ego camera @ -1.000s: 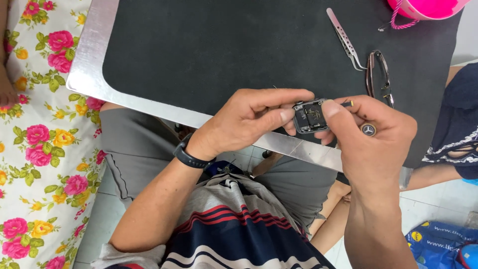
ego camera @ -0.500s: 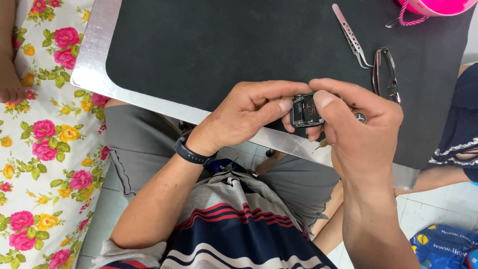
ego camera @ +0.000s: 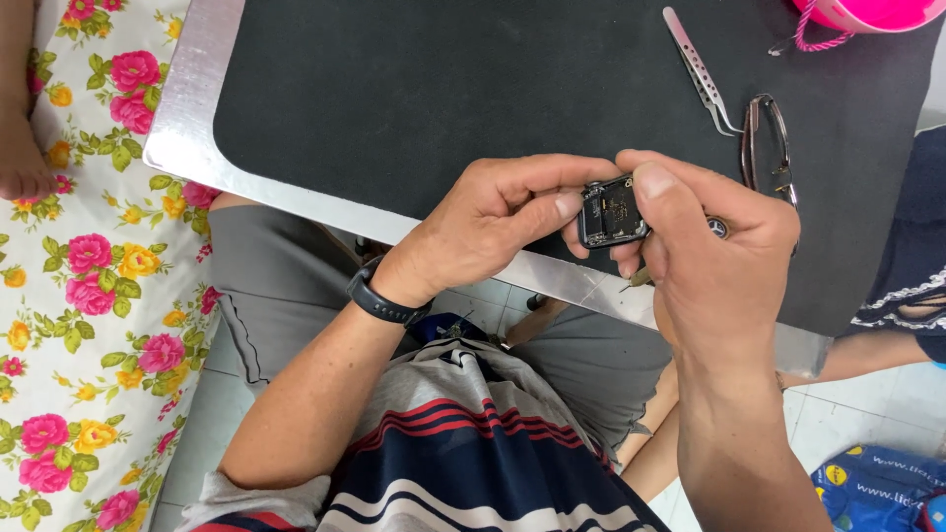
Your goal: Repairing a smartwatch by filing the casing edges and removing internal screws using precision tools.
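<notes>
Both hands meet just above the near edge of the worktop, gripping one small black key-fob shell (ego camera: pixel 613 211) between them. It lies opened, its inner face turned up toward the camera, with a dark board and small metal contacts showing inside. The left hand (ego camera: pixel 493 229) closes on the shell's left end, thumb tip pressed against its side and fingers curled over the top edge. The right hand (ego camera: pixel 719 251) clamps the right end, thumb laid flat over the upper right corner and the other fingers wrapped underneath. A round silver emblem (ego camera: pixel 718 228) shows at the right-hand knuckles, and a thin metal tip (ego camera: pixel 636 282) pokes out below the right thumb; whether it belongs to the shell I cannot tell.

A black wristband (ego camera: pixel 380 299) sits on the left wrist. The worktop (ego camera: pixel 424 89) is a black mat on a silver metal sheet whose bare rim runs under the hands. Farther back on the mat lie silver tweezers (ego camera: pixel 700 74) and, just beside them, folded spectacles (ego camera: pixel 767 148) near the right hand. A pink container (ego camera: pixel 872 14) with a pink cord stands at the far right corner. A floral cloth (ego camera: pixel 89 296) covers the floor to the left, and a blue bag (ego camera: pixel 877 488) lies at lower right.
</notes>
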